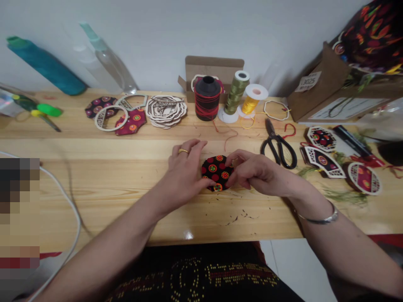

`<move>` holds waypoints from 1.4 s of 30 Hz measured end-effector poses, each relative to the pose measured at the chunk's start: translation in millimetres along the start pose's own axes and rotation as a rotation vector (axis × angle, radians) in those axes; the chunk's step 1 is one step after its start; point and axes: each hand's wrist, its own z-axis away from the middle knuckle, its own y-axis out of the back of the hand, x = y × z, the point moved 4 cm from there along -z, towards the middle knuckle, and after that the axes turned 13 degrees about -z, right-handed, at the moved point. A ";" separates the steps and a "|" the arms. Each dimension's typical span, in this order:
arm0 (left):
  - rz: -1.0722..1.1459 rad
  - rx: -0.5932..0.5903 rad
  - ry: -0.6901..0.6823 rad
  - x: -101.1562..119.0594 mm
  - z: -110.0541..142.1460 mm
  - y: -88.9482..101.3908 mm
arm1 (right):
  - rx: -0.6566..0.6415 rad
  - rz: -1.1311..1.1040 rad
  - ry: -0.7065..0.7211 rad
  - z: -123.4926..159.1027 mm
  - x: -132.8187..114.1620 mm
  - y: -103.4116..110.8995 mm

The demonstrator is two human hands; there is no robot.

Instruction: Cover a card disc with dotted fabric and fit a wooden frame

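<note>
Head view: your left hand (pixel 185 174) and right hand (pixel 255 172) are pinching a light, floppy black fabric disc (pixel 217 171) mid-frame on the wooden table (pixel 107 197); you're best holding it by its rim.

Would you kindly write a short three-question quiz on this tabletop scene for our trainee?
1. What are the left hand and right hand both touching?
2. Which stands between the red spool and the yellow spool: A green spool, B blue spool, C white spool?
3. True or false: the ring is on the right hand.

Key: 1 the round black fabric piece; 2 A; 3 false.
</note>
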 end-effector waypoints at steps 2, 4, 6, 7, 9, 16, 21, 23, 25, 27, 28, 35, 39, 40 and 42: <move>0.000 0.043 -0.026 -0.5 -0.3 2.6 | 0.002 -0.002 -0.009 0.3 0.3 0.1; -0.001 0.055 -0.038 0.1 -0.1 2.3 | 0.006 -0.004 -0.018 0.5 1.0 0.1; -0.003 0.034 -0.033 1.2 0.2 -0.4 | 0.003 -0.005 -0.011 0.6 1.5 -0.2; -0.005 0.022 -0.029 1.7 0.4 -1.9 | 0.000 -0.005 -0.003 0.7 1.6 -0.3; -0.009 0.008 -0.024 2.7 0.7 -4.1 | -0.001 -0.005 0.010 0.9 1.7 0.2; 0.015 0.026 -0.035 3.9 1.2 -1.7 | 0.097 0.014 0.009 2.5 -0.7 8.9; 0.013 0.005 -0.121 7.7 2.2 -5.2 | 0.086 0.022 -0.006 1.7 -0.5 8.8; 0.015 -0.004 -0.157 9.3 2.5 -6.6 | 0.088 0.024 -0.009 1.6 0.3 8.7; 0.022 -0.009 -0.175 10.5 2.8 -7.0 | 0.096 0.024 -0.001 2.0 0.9 9.3; 0.033 -0.018 -0.186 12.0 3.2 -7.0 | 0.119 0.022 0.014 2.7 0.9 11.1; 0.035 -0.026 -0.191 12.8 3.5 -7.1 | 0.132 0.024 0.017 3.1 0.7 12.2; -0.012 -0.069 -0.219 16.7 6.4 -12.1 | 0.061 0.054 -0.034 2.4 -0.7 9.9; -0.024 -0.049 -0.225 19.2 6.8 -13.7 | 0.040 0.046 -0.024 2.3 0.9 7.0; -0.024 -0.039 -0.225 20.1 6.7 -14.0 | 0.038 0.045 -0.021 2.4 1.6 6.6; -0.027 -0.020 -0.224 22.1 6.4 -14.9 | 0.046 0.049 -0.017 2.6 2.8 6.6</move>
